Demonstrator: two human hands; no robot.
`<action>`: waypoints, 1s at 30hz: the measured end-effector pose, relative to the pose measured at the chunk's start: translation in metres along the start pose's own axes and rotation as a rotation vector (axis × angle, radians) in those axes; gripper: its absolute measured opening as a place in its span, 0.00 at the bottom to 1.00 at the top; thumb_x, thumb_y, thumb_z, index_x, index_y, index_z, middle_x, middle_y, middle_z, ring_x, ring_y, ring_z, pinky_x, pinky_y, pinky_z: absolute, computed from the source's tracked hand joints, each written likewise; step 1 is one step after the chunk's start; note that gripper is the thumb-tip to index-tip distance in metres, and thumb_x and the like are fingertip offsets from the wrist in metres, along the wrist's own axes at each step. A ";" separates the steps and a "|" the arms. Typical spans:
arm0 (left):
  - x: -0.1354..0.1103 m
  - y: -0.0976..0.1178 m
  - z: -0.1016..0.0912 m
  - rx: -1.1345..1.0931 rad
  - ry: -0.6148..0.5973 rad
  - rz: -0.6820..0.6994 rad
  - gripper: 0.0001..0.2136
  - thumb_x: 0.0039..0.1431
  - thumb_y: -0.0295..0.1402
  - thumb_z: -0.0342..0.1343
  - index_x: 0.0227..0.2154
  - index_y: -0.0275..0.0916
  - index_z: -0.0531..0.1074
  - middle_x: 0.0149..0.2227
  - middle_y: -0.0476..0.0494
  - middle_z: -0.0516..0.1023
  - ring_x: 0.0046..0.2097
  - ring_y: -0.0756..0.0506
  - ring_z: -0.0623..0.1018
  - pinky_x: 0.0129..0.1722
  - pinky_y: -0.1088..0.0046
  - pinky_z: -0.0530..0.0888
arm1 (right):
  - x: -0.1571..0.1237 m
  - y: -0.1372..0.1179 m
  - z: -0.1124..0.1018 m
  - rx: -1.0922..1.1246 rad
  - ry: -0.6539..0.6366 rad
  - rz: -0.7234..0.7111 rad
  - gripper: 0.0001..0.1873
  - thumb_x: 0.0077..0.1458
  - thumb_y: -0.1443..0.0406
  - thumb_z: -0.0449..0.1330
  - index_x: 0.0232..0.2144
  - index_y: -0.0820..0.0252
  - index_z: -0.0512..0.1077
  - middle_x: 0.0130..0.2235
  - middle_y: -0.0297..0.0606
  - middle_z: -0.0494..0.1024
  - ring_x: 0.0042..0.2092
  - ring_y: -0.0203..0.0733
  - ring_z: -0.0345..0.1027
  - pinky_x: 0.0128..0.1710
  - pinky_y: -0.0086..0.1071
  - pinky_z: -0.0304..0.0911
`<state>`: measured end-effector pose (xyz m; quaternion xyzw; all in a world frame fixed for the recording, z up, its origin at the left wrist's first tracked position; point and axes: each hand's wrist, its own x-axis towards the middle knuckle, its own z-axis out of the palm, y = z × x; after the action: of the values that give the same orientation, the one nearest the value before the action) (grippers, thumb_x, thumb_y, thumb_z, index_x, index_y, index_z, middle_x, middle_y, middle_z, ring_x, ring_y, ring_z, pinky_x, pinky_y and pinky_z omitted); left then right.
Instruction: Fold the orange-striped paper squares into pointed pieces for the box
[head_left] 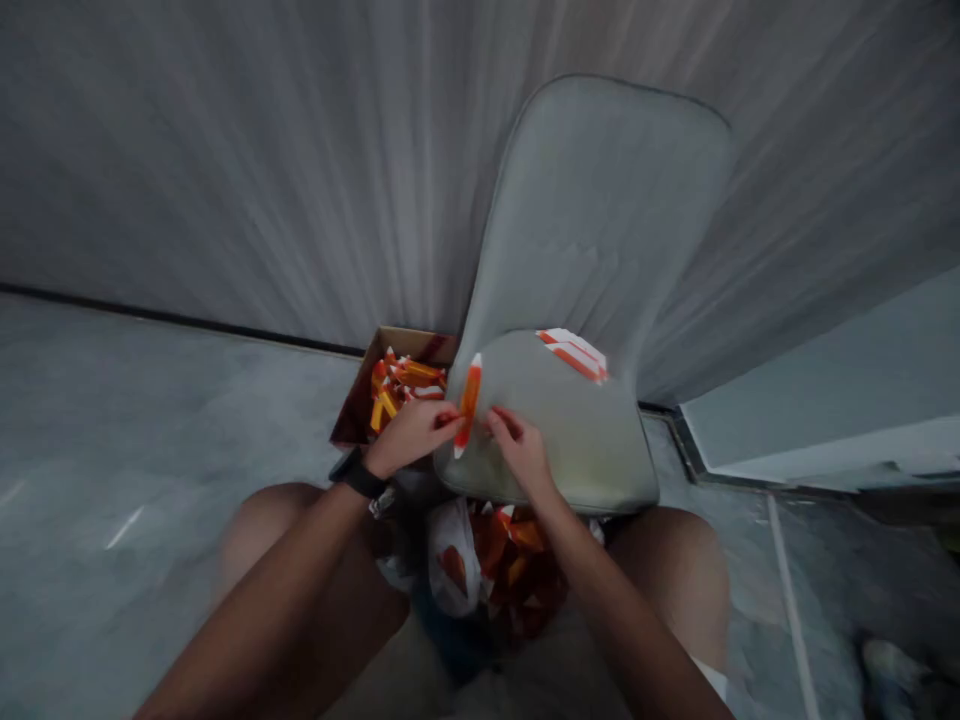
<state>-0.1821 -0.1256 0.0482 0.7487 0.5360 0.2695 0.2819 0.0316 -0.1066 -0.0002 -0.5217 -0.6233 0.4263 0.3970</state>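
Note:
My left hand [420,432], with a dark band on its wrist, pinches a slim orange piece with white pointed ends [469,400], which looks like folded card or paper. The piece stands nearly upright above the left side of the grey chair seat [570,440]. Just to its right, apart from it, is my right hand [516,440], thumb and fingers drawn together; whether anything small is between them is hidden. Toward the back of the seat lies a small stack of flat white-and-orange pieces [576,356].
Left of the chair, an open cardboard box [352,415] holds several orange and yellow pieces. Between my knees below the seat is a white bag [454,560] beside more orange pieces [525,570]. A grey curtain [300,180] hangs behind the chair. A pale panel [832,385] stands at right.

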 end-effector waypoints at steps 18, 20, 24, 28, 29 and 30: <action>0.060 0.098 0.072 -0.494 -0.310 0.131 0.17 0.61 0.46 0.55 0.32 0.35 0.76 0.28 0.49 0.73 0.30 0.50 0.69 0.32 0.75 0.64 | -0.044 -0.030 -0.130 0.182 0.167 0.062 0.22 0.55 0.47 0.58 0.27 0.60 0.76 0.28 0.39 0.81 0.31 0.42 0.75 0.31 0.31 0.66; 0.071 0.096 0.083 -0.466 -0.270 0.119 0.17 0.61 0.47 0.55 0.32 0.35 0.76 0.29 0.48 0.75 0.31 0.50 0.70 0.32 0.75 0.65 | -0.033 -0.020 -0.135 0.112 0.153 0.028 0.22 0.56 0.47 0.57 0.28 0.60 0.77 0.29 0.40 0.82 0.32 0.43 0.76 0.33 0.33 0.68; 0.095 0.083 0.104 -0.434 -0.079 0.071 0.18 0.62 0.47 0.54 0.35 0.35 0.75 0.33 0.46 0.77 0.34 0.48 0.73 0.34 0.74 0.68 | -0.005 0.000 -0.140 0.032 0.106 -0.033 0.21 0.58 0.48 0.57 0.30 0.59 0.77 0.30 0.40 0.82 0.33 0.44 0.77 0.35 0.34 0.70; 0.121 0.067 0.112 -0.437 0.015 0.050 0.15 0.62 0.45 0.55 0.36 0.35 0.75 0.34 0.45 0.78 0.35 0.48 0.74 0.36 0.73 0.70 | 0.026 0.018 -0.139 0.089 0.025 -0.045 0.24 0.58 0.45 0.57 0.30 0.59 0.76 0.31 0.39 0.81 0.32 0.43 0.76 0.35 0.34 0.70; 0.126 0.064 0.114 -0.444 0.005 0.044 0.15 0.62 0.45 0.55 0.36 0.35 0.75 0.34 0.45 0.78 0.35 0.48 0.74 0.36 0.73 0.70 | 0.032 0.022 -0.139 0.099 0.003 -0.039 0.25 0.58 0.44 0.58 0.30 0.60 0.76 0.30 0.39 0.81 0.32 0.42 0.76 0.34 0.34 0.70; 0.131 0.062 0.115 -0.458 -0.007 0.033 0.16 0.62 0.45 0.55 0.35 0.35 0.75 0.34 0.46 0.77 0.35 0.48 0.73 0.36 0.73 0.70 | 0.037 0.025 -0.139 0.104 -0.015 -0.030 0.25 0.58 0.44 0.58 0.30 0.60 0.76 0.30 0.39 0.81 0.32 0.42 0.75 0.34 0.33 0.69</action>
<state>-0.0243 -0.0318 0.0256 0.6749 0.4474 0.3862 0.4419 0.1649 -0.0510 0.0224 -0.4877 -0.6111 0.4561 0.4250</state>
